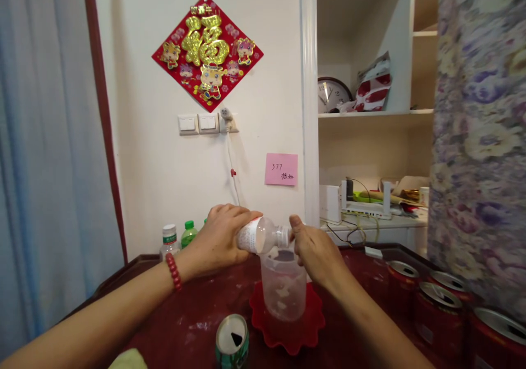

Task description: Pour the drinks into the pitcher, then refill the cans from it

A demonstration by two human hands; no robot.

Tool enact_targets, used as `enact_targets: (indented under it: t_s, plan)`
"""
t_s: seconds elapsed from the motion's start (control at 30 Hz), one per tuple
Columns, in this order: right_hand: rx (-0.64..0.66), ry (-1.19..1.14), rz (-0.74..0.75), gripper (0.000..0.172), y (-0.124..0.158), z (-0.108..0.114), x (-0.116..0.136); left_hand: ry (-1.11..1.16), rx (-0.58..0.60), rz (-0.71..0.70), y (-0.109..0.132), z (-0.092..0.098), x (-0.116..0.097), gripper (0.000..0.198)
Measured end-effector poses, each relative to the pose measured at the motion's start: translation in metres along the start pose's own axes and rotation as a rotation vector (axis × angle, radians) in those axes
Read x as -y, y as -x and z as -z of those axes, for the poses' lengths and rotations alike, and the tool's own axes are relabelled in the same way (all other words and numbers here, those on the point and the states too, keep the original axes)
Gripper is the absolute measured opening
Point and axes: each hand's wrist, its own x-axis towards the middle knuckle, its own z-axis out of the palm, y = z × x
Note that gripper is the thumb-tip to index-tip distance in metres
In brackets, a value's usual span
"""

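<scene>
1. Left hand: closed around the labelled body of a clear plastic bottle, fingers wrapped over the top. A red bead bracelet sits on the wrist.
2. Right hand: curled at the bottle's neck end, thumb pressed against the neck. The fingertips and the cap area are hidden behind the hand.
3. Bottle position: held roughly horizontal between both hands, neck directly above the rim of a clear plastic cup.
4. Cup: stands upright on a red scalloped mat.
5. Surface: dark red table with pale smears. An opened green can stands just beside the mat on the near side. A row of red cans lines the right edge. Two small bottles stand at the far edge, by the wall.
6. Room:
   - white wall with a red-and-gold diamond decoration, light switches and a pink note;
   - pale curtain at left;
   - shelving with a clock at right;
   - floral fabric at far right.
</scene>
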Motion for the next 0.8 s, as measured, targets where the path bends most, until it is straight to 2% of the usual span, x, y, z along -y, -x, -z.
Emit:
enact_targets:
  t_s: [0.07, 0.17, 0.23, 0.33, 0.47, 0.53, 0.63, 0.73, 0.8]
  plan:
    - [-0.022, -0.149, 0.093, 0.054, 0.003, 0.0, 0.002, 0.018, -0.001, 0.027, 0.002, 0.003, 0.005, 0.06]
    - [-0.046, -0.306, 0.25, 0.04, 0.007, -0.007, 0.006, 0.043, -0.011, 0.055, 0.006, 0.007, 0.009, 0.059]
    - [-0.069, -0.319, 0.257, 0.029, 0.009, -0.013, 0.01, 0.037, -0.037, 0.05, 0.009, 0.008, 0.009, 0.06]
    - [-0.078, -0.252, 0.17, 0.039, 0.008, -0.021, 0.015, -0.015, -0.067, 0.022, 0.015, 0.008, 0.004, 0.064]
    - [0.03, -0.184, 0.146, 0.056, 0.008, -0.023, 0.016, 0.015, -0.043, 0.032, 0.028, 0.012, 0.009, 0.065]
    - [0.062, -0.246, 0.148, 0.059, 0.013, -0.019, 0.013, 0.119, -0.087, 0.16, 0.04, 0.014, 0.025, 0.065]
    - [0.039, -0.332, 0.108, 0.059, 0.024, -0.007, 0.004, 0.327, -0.211, 0.483, 0.069, 0.008, 0.067, 0.072]
    - [0.015, -0.368, 0.037, 0.059, 0.035, 0.004, -0.013, 0.586, -0.265, 0.747, 0.108, -0.012, 0.113, 0.081]
    - [0.003, -0.367, 0.003, 0.06, 0.04, 0.008, -0.025, 0.663, -0.316, 0.874, 0.134, -0.031, 0.136, 0.083]
